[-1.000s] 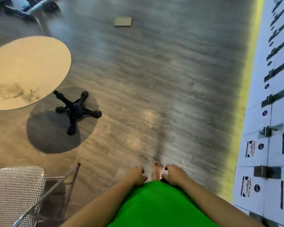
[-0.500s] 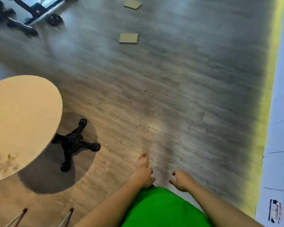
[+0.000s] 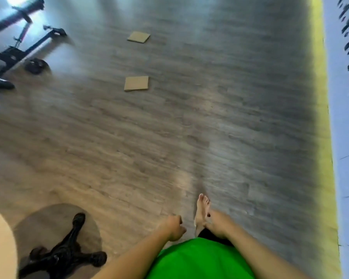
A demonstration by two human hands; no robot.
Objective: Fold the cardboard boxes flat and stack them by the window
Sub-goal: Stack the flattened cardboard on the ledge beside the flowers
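while your hands hang free, you're walking toward the flattened boxes.
your left hand (image 3: 174, 228) is loosely curled and your right hand (image 3: 215, 223) relaxed, neither holding anything. the nearer flat cardboard (image 3: 136, 83) lies on the floor (image 3: 240, 117) well ahead of your left hand, the farther flat cardboard (image 3: 138, 37) beyond it. stop just short, crouch, and slide fingers under one edge. the dark marks on the white panels (image 3: 347, 137) off your right hand are too blurred to read.
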